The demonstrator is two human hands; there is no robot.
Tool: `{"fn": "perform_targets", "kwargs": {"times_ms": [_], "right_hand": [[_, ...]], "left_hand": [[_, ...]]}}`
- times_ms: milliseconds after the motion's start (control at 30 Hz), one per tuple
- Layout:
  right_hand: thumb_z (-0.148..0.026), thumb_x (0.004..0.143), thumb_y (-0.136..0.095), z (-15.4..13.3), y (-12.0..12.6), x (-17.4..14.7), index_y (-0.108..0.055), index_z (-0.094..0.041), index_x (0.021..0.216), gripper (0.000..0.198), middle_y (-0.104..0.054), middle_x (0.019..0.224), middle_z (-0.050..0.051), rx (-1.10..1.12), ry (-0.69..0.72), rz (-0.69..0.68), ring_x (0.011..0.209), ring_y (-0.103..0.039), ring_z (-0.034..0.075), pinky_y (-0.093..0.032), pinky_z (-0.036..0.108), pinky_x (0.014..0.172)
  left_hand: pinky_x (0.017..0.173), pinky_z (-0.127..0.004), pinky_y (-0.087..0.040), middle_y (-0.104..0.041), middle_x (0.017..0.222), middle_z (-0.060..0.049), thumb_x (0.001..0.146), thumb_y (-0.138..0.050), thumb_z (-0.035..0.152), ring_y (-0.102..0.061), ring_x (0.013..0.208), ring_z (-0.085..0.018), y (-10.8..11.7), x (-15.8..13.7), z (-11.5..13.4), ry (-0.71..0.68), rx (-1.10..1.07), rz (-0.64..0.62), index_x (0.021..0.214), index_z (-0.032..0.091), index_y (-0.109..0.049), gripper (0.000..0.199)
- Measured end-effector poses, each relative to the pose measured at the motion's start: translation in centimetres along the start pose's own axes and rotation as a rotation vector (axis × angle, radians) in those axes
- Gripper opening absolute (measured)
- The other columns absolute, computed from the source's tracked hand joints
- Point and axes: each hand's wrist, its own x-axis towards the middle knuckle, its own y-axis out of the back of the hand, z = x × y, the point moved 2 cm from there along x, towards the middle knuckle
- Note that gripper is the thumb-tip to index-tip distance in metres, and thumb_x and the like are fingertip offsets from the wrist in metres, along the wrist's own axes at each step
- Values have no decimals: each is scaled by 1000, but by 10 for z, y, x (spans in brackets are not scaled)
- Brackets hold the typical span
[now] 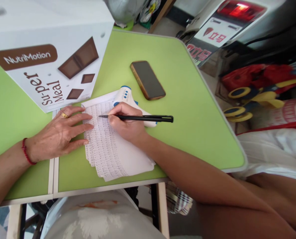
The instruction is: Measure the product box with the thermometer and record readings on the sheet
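A black pen (pixel 155 118) is held in the right hand (pixel 129 123) over closely written paper (pixel 104 146) on a green table (pixel 187 109); the paper's nine o'clock edge is touched by the left hand (pixel 59 134). A phone (pixel 149 80) is seen at one o'clock, a NutriMotion box (pixel 50 59) at eleven.

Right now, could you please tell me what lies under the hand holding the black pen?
Part of the written paper shows beneath the right hand, and a white-and-blue device shows past it. The device's middle and the paper directly underneath are covered.
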Motion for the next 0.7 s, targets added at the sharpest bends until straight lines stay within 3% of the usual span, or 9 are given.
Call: {"fn": "perform_targets", "kwargs": {"times_ms": [700], "right_hand": [[-16,70,-54,2,1,0,-53,-21,63,8,-53,55,-5,30,-6,47,49,-41,8,-33,25,47]], "left_hand": [[109,-55,-39,-57,132,-14,100,-47,40,-42,132,-33,0,0,0,-20,29,-1,122,15,-59,35]]}}
